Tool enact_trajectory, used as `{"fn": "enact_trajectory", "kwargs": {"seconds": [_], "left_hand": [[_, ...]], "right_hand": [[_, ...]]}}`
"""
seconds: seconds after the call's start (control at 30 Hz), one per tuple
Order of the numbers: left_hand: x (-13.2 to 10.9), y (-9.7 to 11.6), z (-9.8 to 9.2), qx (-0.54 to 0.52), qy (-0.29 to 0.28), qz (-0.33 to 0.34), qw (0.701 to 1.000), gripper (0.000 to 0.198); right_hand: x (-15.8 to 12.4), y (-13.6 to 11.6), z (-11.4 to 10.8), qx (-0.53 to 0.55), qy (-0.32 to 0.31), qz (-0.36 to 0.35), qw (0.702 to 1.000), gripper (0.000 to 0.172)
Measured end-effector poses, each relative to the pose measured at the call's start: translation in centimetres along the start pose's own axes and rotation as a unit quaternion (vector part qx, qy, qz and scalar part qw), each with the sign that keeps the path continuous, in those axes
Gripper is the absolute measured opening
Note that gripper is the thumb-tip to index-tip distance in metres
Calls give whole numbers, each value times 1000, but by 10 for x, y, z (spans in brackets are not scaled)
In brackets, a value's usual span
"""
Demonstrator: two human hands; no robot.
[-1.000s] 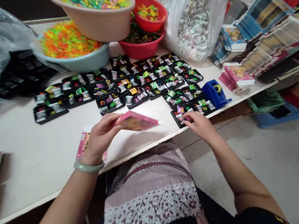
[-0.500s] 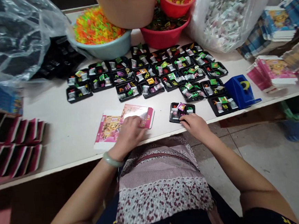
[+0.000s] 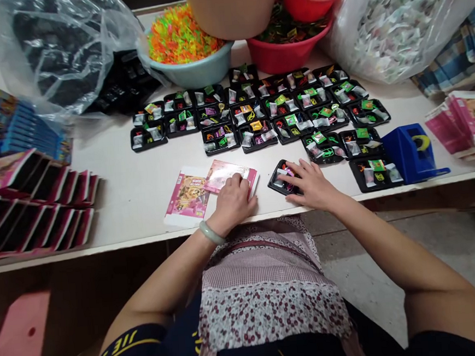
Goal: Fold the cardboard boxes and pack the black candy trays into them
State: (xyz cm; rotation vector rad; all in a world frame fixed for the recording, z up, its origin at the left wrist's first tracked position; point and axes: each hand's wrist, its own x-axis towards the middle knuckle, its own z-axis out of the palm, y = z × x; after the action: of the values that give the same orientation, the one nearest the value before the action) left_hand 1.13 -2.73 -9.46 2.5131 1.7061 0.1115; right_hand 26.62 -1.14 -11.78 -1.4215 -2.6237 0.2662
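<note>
Where the bench meets the person's lap at its near edge, two items are in hand. Item one: a pink box, flat and slightly skewed, lying under the left hand and showing beyond the knuckles toward 12 o'clock. The left grip has its fingers drawn together and bent, tips down on the box top; the thumb is hidden, so whether it pinches the edge cannot be told. The box overlaps a flat pink-and-white card extending toward 9 o'clock. Item two: a single black tray of small coloured packets, set apart from the rest and tilted, lying under the fingertips of the right hand, toward 10 o'clock from the palm. The right grip is spread, fingers fanned over the tray top and not closed around it. The two items sit just beside each other, a narrow strip of bench between. Further stock: rows of filled black trays at 12 o'clock; a blue tape dispenser at 3 o'clock; a pale blue basin of orange and green pieces and a red basin at the far edge; stacked pink boxes at 9 o'clock.
</note>
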Motion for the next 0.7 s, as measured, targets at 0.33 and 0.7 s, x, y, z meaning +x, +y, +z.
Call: {"fn": "enact_trajectory", "kwargs": {"seconds": [0.33,0.7], "left_hand": [[1,-12,-11,-220,45,49,973,13],[8,-28,-16,-513,8,1,858,23]], "right_hand": [[2,0,1,123,65,-114,984,52],[36,-21,9,195,56,-207,957,55]]}}
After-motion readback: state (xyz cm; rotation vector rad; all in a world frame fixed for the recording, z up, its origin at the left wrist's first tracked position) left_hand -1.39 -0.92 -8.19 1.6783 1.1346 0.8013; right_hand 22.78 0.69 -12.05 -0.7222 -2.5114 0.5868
